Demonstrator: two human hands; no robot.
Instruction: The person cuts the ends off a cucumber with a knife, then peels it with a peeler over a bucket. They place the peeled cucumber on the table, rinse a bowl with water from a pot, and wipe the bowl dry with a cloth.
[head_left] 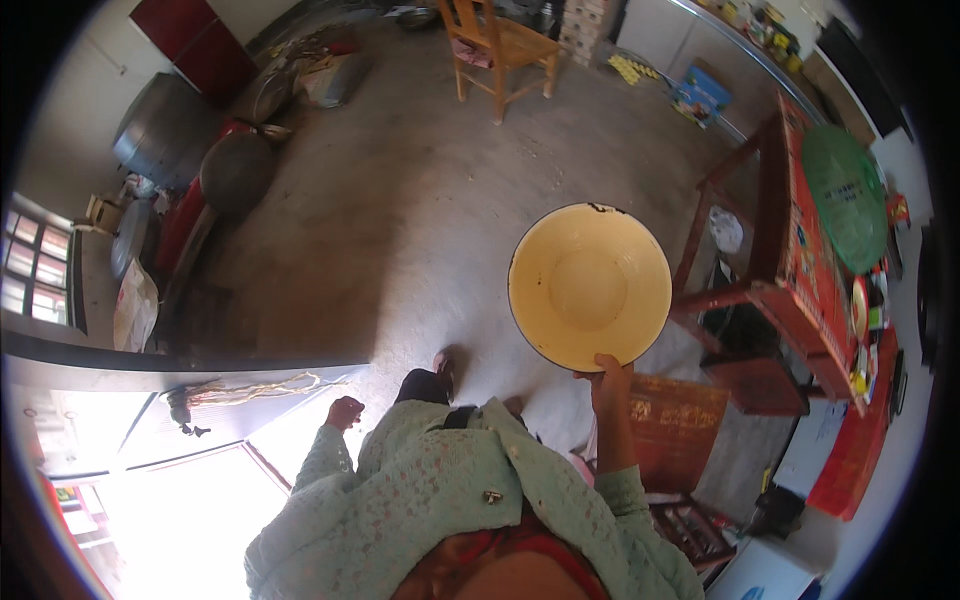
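A wide cream-yellow enamel basin (590, 280) with a dark, chipped rim is held out in front of me, and its inside looks bare. My right hand (607, 375) grips its near edge, the thumb over the rim and the fingers underneath, mostly hidden. Down at my left side, apart from any object, my left hand (345, 412) hangs with its fingers curled in; nothing shows in it. Both arms wear pale green lacy sleeves.
To the right stands a red wooden table (790, 270) bearing a green mesh food cover (843, 198), with a red wooden seat (675, 420) nearer me. A wooden chair (500, 50) is ahead. Large metal pots (165, 130) line the left wall; an open door (200, 400) is at my left.
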